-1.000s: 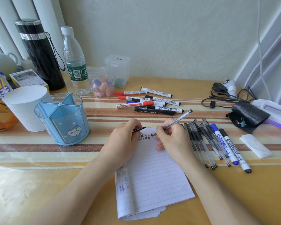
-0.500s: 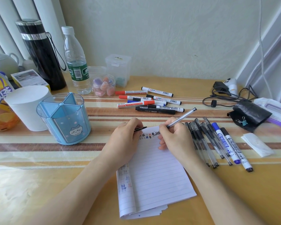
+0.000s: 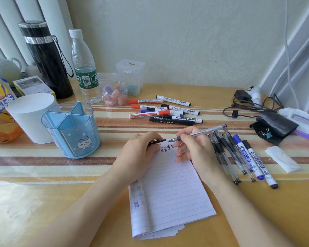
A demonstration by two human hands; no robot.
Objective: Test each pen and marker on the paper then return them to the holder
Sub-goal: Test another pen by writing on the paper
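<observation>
At top of paper point(image 3: 171, 189): pen point(image 3: 203, 131) tip just beside cap point(image 3: 157, 142).
right hand point(image 3: 194, 150): grips pen.
left hand point(image 3: 141, 152): pinches cap.
recap: align axially, push straight.

White marker point(image 3: 185, 118) on the desk reads — "WHITEBOARD MARKER".

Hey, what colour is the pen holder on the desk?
The pen holder is light blue, partly see-through, with a white cartoon cat; head view.

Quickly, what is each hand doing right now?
Left hand: holds a small black piece, likely a pen cap.
Right hand: grips a clear pen.
</observation>
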